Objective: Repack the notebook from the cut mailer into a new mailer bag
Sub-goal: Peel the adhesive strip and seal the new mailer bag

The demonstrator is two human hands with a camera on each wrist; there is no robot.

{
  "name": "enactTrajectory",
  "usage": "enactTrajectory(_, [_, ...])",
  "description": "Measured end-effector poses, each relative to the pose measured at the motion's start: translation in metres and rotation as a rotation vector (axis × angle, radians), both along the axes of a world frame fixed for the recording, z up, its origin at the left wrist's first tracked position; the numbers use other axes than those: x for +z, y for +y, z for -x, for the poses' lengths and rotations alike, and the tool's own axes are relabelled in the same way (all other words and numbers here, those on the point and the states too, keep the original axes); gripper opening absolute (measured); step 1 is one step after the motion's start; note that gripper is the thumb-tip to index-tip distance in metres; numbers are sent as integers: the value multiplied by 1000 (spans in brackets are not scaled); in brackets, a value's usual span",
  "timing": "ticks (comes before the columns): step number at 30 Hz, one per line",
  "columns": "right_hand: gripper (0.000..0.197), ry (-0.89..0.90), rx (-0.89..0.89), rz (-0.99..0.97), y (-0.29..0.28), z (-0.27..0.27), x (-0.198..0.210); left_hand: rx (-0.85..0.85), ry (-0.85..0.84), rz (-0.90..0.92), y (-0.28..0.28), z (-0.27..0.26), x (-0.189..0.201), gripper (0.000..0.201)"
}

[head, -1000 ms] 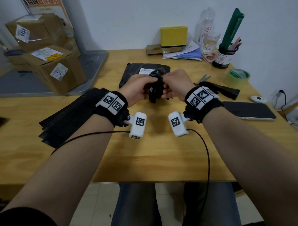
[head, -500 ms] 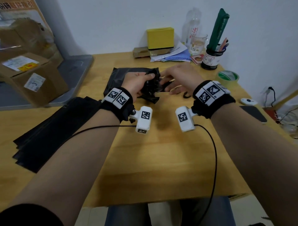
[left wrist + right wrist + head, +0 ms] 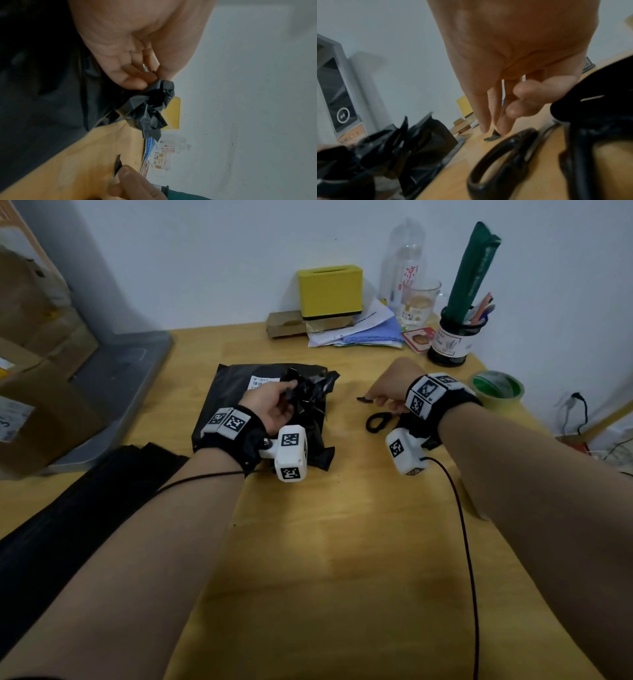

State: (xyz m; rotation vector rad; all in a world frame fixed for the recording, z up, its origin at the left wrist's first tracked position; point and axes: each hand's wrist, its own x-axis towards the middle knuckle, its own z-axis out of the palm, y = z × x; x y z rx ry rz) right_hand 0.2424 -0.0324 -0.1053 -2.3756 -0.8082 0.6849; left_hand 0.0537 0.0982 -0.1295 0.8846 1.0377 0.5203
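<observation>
My left hand (image 3: 286,397) grips a crumpled wad of black mailer plastic (image 3: 308,395), held just above a flat black mailer (image 3: 236,395) with a white label that lies on the table (image 3: 342,542). In the left wrist view the wad (image 3: 150,106) hangs from the pinching fingertips (image 3: 135,81). To the right, my right hand (image 3: 371,399) pinches a small black scrap (image 3: 362,398) on the tabletop; the right wrist view shows thumb and finger tips (image 3: 484,128) at that scrap (image 3: 493,136). No notebook is visible.
Black-handled scissors (image 3: 378,421) lie under my right wrist. A stack of flat black mailers (image 3: 85,491) covers the left edge. A yellow box (image 3: 330,290), papers, a glass, a pen cup (image 3: 452,337) and a tape roll (image 3: 498,388) line the back and right; cardboard boxes stand left.
My right hand has let go of the crumpled wad and moved right, down to the scrap on the table. The left hand keeps the wad, now over the flat mailer.
</observation>
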Motion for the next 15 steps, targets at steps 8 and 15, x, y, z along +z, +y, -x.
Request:
enactTrajectory(8, [19, -24, 1, 70, 16, 1, -12, -93, 99, 43, 1, 4, 1, 13])
enactTrajectory(15, [17, 226, -64, -289, 14, 21, 9, -85, 128, -29, -5, 4, -6, 15])
